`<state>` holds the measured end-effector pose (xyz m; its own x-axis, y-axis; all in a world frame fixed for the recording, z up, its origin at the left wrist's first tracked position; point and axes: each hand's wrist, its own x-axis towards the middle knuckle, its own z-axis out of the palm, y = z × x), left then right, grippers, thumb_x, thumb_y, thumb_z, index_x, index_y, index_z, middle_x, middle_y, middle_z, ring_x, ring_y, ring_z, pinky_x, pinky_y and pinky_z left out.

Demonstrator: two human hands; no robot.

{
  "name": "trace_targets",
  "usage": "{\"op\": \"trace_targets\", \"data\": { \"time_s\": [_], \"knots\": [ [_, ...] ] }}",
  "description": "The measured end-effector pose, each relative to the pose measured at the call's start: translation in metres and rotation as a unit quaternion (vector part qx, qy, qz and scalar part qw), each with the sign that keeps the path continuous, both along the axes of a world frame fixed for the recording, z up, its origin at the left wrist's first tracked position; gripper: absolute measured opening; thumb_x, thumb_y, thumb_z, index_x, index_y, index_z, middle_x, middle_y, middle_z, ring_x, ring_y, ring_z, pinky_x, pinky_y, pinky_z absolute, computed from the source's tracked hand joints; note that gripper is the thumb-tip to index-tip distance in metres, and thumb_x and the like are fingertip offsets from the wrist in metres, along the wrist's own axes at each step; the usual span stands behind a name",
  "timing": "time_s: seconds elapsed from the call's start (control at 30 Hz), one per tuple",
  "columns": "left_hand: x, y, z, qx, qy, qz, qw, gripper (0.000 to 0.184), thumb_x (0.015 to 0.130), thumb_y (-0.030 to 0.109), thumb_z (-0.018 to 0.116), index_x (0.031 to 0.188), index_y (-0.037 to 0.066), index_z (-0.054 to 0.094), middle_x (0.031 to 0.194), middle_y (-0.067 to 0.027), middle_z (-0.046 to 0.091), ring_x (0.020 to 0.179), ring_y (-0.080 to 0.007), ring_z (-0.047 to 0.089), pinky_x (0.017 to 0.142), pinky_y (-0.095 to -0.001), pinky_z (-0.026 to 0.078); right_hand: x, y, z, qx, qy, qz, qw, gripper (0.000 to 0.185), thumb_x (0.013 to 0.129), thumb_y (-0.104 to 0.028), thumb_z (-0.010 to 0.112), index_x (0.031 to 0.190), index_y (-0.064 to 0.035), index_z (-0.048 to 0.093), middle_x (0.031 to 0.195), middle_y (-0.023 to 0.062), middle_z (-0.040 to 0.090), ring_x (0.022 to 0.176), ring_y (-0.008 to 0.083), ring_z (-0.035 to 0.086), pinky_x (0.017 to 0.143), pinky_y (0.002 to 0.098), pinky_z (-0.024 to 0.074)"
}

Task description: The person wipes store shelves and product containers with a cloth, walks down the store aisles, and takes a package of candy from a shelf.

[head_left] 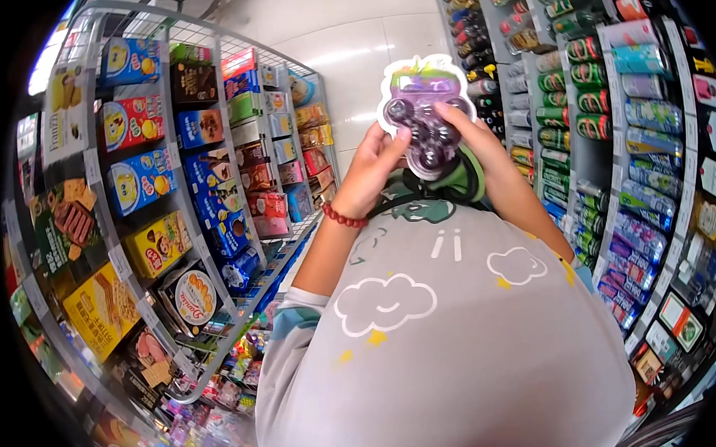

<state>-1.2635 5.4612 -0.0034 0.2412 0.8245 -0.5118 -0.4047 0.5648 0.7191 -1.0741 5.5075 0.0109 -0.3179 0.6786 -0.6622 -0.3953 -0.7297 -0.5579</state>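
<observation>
A grape-shaped package [422,85] with a white outline, a green top and a purple bubbled front is held up in front of my body. My left hand [377,165] grips its lower left edge, the thumb pressed on the front. From the other side my right hand [482,142] holds the package, its thumb resting across the purple part. The fingers behind the package are hidden. A red bead bracelet [346,216] circles my left wrist. Below my hands is a grey apron [475,338] with white clouds and yellow stars.
At left, a wire shelf rack [215,254] carries boxed biscuits, including a blue box [139,181] and a yellow box [157,244]. Several drink cans [650,143] and dark bottles line the shelves at right. Between them runs a pale tiled floor [351,72].
</observation>
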Motion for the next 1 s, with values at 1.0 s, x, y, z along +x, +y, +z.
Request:
{"op": "trace_targets", "data": {
  "time_s": [1.0],
  "knots": [
    [-0.009, 0.004, 0.014, 0.173, 0.018, 0.079, 0.982, 0.052, 0.089, -0.003, 0.069, 0.136, 0.002, 0.048, 0.130, -0.0087, 0.060, 0.119, -0.0190, 0.059, 0.102, -0.0361, 0.049, 0.002, 0.008, -0.010, 0.322, -0.136, 0.107, 0.931, 0.063, 0.079, -0.024, 0.084, 0.129, -0.0027, 0.052, 0.125, 0.0101, 0.059, 0.122, 0.0202, 0.052, 0.107, 0.0366, 0.0382]
  ]
}}
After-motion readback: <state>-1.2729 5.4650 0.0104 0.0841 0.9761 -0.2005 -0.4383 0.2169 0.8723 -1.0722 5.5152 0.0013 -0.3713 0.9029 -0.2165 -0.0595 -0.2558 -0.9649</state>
